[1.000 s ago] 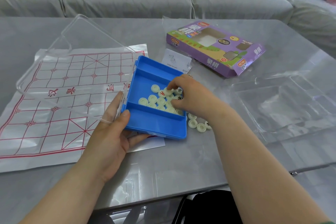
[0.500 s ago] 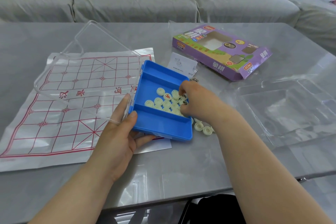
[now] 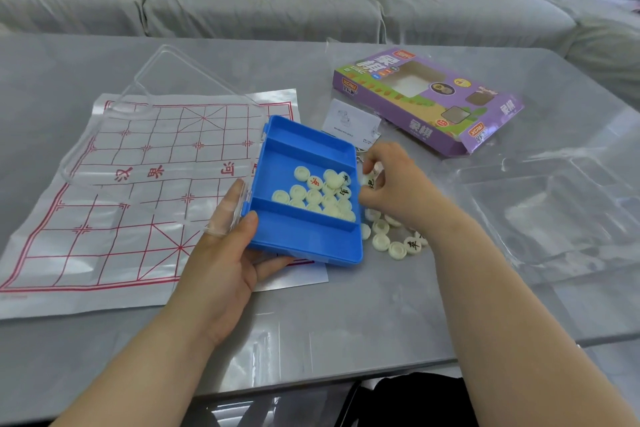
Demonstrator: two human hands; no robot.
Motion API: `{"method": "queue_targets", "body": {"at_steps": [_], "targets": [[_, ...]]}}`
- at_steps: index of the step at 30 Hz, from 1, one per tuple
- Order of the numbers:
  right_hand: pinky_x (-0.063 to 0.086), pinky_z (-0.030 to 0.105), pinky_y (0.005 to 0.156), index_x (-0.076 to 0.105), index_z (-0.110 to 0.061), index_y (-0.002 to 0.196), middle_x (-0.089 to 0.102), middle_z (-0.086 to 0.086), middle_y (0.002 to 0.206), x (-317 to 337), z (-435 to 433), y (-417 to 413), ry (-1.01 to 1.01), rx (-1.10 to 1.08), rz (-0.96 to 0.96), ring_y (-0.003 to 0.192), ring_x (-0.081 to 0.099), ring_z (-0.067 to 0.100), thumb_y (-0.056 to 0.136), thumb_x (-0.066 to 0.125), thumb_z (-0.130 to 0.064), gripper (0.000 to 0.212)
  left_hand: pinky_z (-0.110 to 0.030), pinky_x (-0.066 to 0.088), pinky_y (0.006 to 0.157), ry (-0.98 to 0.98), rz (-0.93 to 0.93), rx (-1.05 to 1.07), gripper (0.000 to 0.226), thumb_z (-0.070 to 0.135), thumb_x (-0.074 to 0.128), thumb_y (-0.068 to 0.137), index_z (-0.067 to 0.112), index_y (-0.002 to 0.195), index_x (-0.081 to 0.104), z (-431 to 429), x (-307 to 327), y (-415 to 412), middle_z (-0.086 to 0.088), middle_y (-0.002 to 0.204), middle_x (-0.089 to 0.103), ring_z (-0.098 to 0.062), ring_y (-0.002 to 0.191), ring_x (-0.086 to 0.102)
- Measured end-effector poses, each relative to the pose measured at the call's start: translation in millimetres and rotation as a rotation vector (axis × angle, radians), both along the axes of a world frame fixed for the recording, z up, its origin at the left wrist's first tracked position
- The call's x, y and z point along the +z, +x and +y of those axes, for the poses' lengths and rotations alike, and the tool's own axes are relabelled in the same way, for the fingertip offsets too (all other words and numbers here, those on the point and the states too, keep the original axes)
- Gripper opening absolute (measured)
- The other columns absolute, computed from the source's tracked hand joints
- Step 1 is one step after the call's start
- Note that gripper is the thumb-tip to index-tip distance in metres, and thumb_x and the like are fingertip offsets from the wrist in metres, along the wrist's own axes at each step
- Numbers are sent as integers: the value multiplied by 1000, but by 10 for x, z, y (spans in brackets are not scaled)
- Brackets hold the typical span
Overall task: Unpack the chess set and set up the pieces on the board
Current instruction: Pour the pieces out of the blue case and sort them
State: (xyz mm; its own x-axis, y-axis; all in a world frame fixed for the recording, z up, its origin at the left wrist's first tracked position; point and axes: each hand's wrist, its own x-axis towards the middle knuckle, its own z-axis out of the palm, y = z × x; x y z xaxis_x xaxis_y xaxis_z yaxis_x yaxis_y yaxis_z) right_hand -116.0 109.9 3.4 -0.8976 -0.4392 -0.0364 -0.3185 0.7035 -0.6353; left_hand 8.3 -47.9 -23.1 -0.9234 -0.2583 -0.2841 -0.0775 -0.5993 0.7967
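Observation:
My left hand (image 3: 227,253) grips the near left corner of a blue plastic case (image 3: 304,243), tilting it above the table, its clear lid (image 3: 166,135) hinged open over the paper chess board (image 3: 114,184). Several cream round chess pieces (image 3: 320,192) lie in the case's middle compartment. My right hand (image 3: 394,187) is just outside the case's right edge, fingers curled round a few pieces. More pieces (image 3: 391,243) lie loose on the table under that wrist.
The purple chess set box (image 3: 426,99) lies at the back right, a white leaflet (image 3: 349,123) beside it. A clear plastic insert tray (image 3: 554,208) sits at the right. A grey sofa runs behind the table; the table's near edge is close.
My right hand has come out of the case's middle compartment to its right edge with pieces in its fingers. The left hand still holds the case.

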Motion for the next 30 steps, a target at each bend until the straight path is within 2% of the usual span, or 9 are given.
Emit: {"method": "queue_targets", "body": {"at_steps": [3,5,8,11,13,16,19,21,30], "targets": [[32,17,55,37,-25,70,39,-5,78,16,169,-27,47,-6,-95,62,41,9,77,58,-5,30,-34,59,60,-11,14,7,47,11,36,94,30,138,35,-59,-4,4,-3,125,58,-23,97,66],[35,22,58,43,-22,81,43,-2,92,12,248,-24,125,4,-144,68,45,14,78,60,-8,21,-30,57,56,-5,18,28,47,10,36,94,30,137,36,-83,14,9,0,121,61,-16,86,69],[33,22,73,51,-21,99,37,-7,105,28,224,-10,85,-22,-16,72,43,8,80,61,-14,22,-31,58,57,-14,36,13,46,10,36,94,29,136,38,-81,36,26,1,120,62,-15,84,70],[32,14,71,56,-18,106,39,-9,104,91,33,43,-7,63,90,69,43,1,83,60,-13,24,-35,59,61,-30,52,-35,46,11,36,93,29,136,37,-35,43,35,0,121,62,-18,91,68],[33,14,74,57,-18,112,46,-6,107,100,-123,90,1,153,89,80,48,6,85,57,-12,28,-38,58,66,-31,48,-58,46,12,37,93,30,135,39,1,41,34,1,119,63,-19,93,68],[37,24,93,51,-20,124,49,-3,128,104,-311,103,121,220,130,112,45,14,87,53,-12,37,-39,58,66,2,40,-59,42,10,37,93,32,128,43,22,48,24,3,109,67,-19,88,69],[34,29,98,47,-21,129,47,0,132,141,-411,73,238,274,110,122,38,20,87,53,-13,43,-39,58,64,30,39,-43,37,8,36,93,35,111,53,23,51,4,4,104,68,-18,83,70],[34,29,96,48,-21,128,46,2,130,160,-440,64,289,320,76,121,37,22,86,53,-12,44,-38,59,62,33,29,-25,37,7,35,94,36,104,54,25,45,-5,6,98,68,-15,78,70],[40,29,73,47,-17,100,39,-1,96,258,-542,24,493,432,32,89,34,16,81,56,-3,25,-42,56,70,12,-1,-24,40,8,35,95,37,123,42,58,62,7,5,106,63,-11,76,70]]}}
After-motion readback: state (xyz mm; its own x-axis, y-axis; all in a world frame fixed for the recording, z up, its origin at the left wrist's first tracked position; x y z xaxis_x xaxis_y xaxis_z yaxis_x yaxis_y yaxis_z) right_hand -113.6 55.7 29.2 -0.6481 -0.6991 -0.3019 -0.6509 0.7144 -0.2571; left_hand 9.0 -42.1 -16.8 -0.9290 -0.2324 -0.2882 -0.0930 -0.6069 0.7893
